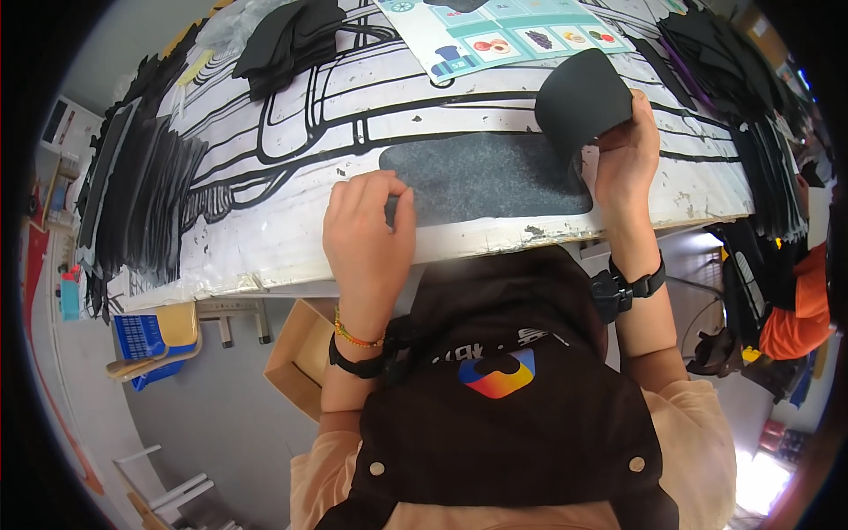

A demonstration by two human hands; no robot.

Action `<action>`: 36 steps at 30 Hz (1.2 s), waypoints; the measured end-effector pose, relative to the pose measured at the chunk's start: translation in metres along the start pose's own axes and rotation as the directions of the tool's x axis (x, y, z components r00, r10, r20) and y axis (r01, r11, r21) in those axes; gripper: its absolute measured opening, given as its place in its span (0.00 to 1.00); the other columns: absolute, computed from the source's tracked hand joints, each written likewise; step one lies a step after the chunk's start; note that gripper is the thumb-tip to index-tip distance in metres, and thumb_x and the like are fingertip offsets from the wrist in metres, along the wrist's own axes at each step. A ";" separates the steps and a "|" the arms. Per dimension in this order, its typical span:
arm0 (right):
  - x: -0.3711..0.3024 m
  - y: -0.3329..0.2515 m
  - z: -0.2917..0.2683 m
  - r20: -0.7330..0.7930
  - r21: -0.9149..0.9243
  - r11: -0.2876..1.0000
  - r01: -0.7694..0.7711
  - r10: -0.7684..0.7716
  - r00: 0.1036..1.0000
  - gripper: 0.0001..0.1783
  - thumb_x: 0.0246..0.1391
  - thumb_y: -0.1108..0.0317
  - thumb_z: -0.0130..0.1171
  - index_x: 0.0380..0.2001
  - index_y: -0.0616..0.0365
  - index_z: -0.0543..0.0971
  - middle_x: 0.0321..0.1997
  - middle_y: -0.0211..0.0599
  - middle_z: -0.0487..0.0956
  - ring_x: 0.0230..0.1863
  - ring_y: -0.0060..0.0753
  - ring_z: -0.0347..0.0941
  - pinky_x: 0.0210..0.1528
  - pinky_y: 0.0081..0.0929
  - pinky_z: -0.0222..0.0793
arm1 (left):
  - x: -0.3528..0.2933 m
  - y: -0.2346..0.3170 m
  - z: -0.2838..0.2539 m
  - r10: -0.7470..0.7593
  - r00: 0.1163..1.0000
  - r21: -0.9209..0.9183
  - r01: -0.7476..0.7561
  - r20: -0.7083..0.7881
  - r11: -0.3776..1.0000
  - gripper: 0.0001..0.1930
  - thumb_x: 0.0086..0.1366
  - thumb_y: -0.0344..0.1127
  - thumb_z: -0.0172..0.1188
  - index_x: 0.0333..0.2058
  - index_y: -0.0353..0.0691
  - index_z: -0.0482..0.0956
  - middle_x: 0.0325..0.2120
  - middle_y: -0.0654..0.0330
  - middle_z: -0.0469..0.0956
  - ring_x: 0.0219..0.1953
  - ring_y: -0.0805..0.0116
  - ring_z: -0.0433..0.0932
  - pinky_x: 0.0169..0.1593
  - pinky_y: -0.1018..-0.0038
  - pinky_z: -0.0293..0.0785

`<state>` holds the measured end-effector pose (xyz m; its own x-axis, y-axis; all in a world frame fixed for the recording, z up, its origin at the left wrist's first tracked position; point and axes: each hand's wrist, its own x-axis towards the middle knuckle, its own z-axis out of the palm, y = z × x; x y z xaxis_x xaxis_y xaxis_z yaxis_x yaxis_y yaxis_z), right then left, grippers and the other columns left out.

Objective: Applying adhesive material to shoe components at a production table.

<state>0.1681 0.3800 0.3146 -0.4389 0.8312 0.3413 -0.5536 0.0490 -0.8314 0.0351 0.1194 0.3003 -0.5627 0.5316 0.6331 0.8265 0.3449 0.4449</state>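
Pinching a curled black sheet (579, 102) in the right grip (629, 159), above the right end of a speckled grey strip (486, 177) on the surface (265, 234); curling the left grip (369, 216) by the strip's left end, pinch unclear. Seemingly partway, with the strip flat, the sheet not yet.

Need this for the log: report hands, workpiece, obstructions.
Right hand gripping curled matte-black flexible sheet. Left hand at left end of flat speckled-gray rectangular piece, grip unclear. Teal-and-white printed sheet beyond, apart from gray piece.
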 end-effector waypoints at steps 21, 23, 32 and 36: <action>-0.040 -0.003 0.057 0.457 -0.652 0.560 0.511 -0.247 0.854 0.11 0.69 0.61 0.56 0.34 0.56 0.78 0.26 0.39 0.79 0.26 0.44 0.76 0.32 0.35 0.71 | 0.003 0.002 -0.002 0.016 1.000 -0.005 -0.016 0.012 1.000 0.05 0.60 0.23 0.67 0.34 0.38 0.81 0.39 0.56 0.85 0.39 0.59 0.79 0.41 0.69 0.75; -0.041 0.001 0.061 0.561 -0.632 0.446 0.633 -0.300 0.771 0.08 0.64 0.63 0.61 0.32 0.53 0.79 0.25 0.35 0.79 0.26 0.46 0.75 0.31 0.39 0.70 | 0.003 0.001 -0.002 0.010 1.000 -0.004 -0.010 0.015 1.000 0.05 0.60 0.23 0.68 0.34 0.38 0.81 0.40 0.56 0.85 0.40 0.59 0.79 0.41 0.68 0.75; -0.058 0.002 0.072 0.727 -0.520 0.377 0.766 -0.274 0.629 0.11 0.57 0.59 0.66 0.29 0.52 0.78 0.29 0.33 0.79 0.34 0.40 0.78 0.37 0.35 0.70 | 0.005 -0.002 0.002 0.057 0.998 -0.029 -0.058 -0.039 0.998 0.01 0.66 0.26 0.64 0.35 0.36 0.81 0.36 0.57 0.83 0.37 0.55 0.78 0.41 0.64 0.75; -0.061 -0.005 0.061 0.725 -0.536 0.356 0.765 -0.269 0.634 0.08 0.57 0.61 0.65 0.31 0.53 0.81 0.33 0.35 0.82 0.41 0.42 0.81 0.41 0.36 0.72 | 0.004 -0.002 0.001 0.040 0.998 -0.043 -0.042 -0.044 0.998 0.03 0.68 0.28 0.63 0.37 0.35 0.82 0.36 0.57 0.83 0.36 0.55 0.77 0.41 0.64 0.74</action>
<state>0.1547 0.2951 0.3243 -0.6428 0.1117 0.7579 -0.1532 0.9506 -0.2700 0.0314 0.1219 0.3016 -0.5296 0.5106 0.6773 0.8476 0.2885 0.4453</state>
